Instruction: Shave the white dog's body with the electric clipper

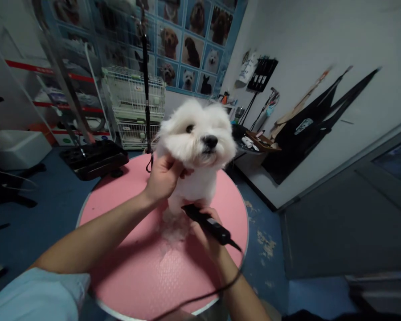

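A fluffy white dog sits upright on a round pink grooming table, its head raised and turned toward me. My left hand is closed under the side of its jaw, fingers in the fur below the chin; the fingertips are partly hidden. In my right hand is a black corded hair clipper, its head against or very near the dog's front leg; I cannot tell if the blade touches. Loose white fur clippings lie at the dog's feet. The clipper's cord trails across the table's front.
Behind the dog hangs a black grooming strap. A metal post stands left, near a black wheeled tray. Stacked wire cages are at the back. Tools lie on a side tray; black aprons hang on the right wall.
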`<move>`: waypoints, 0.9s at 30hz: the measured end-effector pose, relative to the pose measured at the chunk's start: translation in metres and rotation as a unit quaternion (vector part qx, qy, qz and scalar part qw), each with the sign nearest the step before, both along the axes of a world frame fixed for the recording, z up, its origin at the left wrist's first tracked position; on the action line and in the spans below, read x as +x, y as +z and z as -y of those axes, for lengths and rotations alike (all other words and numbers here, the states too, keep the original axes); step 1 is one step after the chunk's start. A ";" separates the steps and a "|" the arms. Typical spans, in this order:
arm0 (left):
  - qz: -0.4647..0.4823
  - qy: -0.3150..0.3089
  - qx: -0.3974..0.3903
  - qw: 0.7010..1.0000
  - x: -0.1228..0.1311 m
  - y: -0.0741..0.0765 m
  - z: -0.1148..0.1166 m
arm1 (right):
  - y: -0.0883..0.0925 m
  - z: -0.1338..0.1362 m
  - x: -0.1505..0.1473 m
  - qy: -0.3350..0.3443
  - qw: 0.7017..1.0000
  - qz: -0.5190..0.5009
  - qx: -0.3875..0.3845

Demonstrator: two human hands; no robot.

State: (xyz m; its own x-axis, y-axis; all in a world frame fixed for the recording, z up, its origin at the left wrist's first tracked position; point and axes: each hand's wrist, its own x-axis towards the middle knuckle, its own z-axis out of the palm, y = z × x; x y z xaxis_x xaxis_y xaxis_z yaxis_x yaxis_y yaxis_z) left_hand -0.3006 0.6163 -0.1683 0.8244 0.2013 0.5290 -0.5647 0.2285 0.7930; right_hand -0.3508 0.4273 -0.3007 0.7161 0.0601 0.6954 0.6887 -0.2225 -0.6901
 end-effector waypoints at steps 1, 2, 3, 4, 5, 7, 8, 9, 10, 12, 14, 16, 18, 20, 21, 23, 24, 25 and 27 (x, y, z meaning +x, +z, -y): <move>-0.025 -0.015 0.004 1.000 -0.002 -0.005 0.002 | 0.013 0.008 -0.002 -0.001 0.999 -0.006 0.037; -0.054 -0.045 0.013 0.997 -0.004 -0.009 0.005 | 0.029 0.016 -0.002 -0.010 0.997 -0.002 0.071; -0.080 -0.079 0.017 0.994 -0.006 -0.011 0.008 | 0.049 0.023 -0.001 -0.022 0.995 0.015 0.098; -0.100 -0.110 0.016 0.989 -0.007 -0.010 0.012 | 0.071 0.029 0.003 -0.022 0.993 0.041 0.112; -0.113 -0.129 0.009 0.985 -0.006 -0.008 0.015 | 0.094 0.032 0.009 -0.001 0.994 0.052 0.097; -0.108 -0.114 -0.033 0.987 -0.003 0.002 0.020 | 0.139 0.031 0.028 0.037 0.998 0.039 0.015; -0.096 -0.093 -0.057 0.989 0.000 0.007 0.022 | 0.158 0.028 0.038 0.029 0.999 0.034 -0.021; -0.082 -0.071 -0.076 0.991 0.003 0.012 0.024 | 0.172 0.024 0.047 0.019 0.998 0.023 -0.056; -0.070 -0.055 -0.091 0.992 0.005 0.016 0.024 | 0.182 0.021 0.055 0.019 0.996 0.011 -0.086; -0.059 -0.041 -0.099 0.992 0.010 0.020 0.023 | 0.189 0.018 0.062 0.041 0.990 -0.020 -0.130; -0.061 -0.034 -0.091 0.993 0.011 0.022 0.019 | 0.186 0.020 0.061 0.082 0.984 -0.051 -0.146; -0.065 -0.028 -0.081 0.994 0.010 0.024 0.016 | 0.180 0.024 0.055 0.088 0.988 -0.048 -0.115; -0.063 -0.028 -0.079 0.995 0.007 0.027 0.015 | 0.178 0.023 0.051 0.061 0.997 -0.007 -0.057; -0.055 -0.025 -0.082 0.995 0.006 0.029 0.015 | 0.182 0.017 0.051 0.026 0.999 0.033 -0.027; -0.052 -0.021 -0.084 0.995 0.006 0.030 0.016 | 0.185 0.014 0.053 0.015 0.999 0.038 -0.033; -0.052 -0.014 -0.085 0.995 0.006 0.029 0.017 | 0.191 0.007 0.059 0.002 0.998 0.023 -0.061; -0.053 -0.012 -0.085 0.995 0.006 0.029 0.017 | 0.193 0.006 0.061 0.002 0.997 0.010 -0.076; -0.054 -0.013 -0.084 0.995 0.007 0.028 0.017 | 0.195 0.005 0.063 0.008 0.996 -0.001 -0.089; -0.052 -0.017 -0.083 0.995 0.007 0.026 0.017 | 0.195 0.008 0.064 0.032 0.993 -0.025 -0.114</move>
State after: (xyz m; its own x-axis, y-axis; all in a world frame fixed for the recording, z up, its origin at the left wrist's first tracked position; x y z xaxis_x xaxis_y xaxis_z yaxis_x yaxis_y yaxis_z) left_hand -0.2934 0.5996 -0.1420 0.8805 0.2501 0.4026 -0.4717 0.3795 0.7959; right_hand -0.2872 0.4194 -0.1053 0.7396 0.2584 0.6215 0.6720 -0.3342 -0.6608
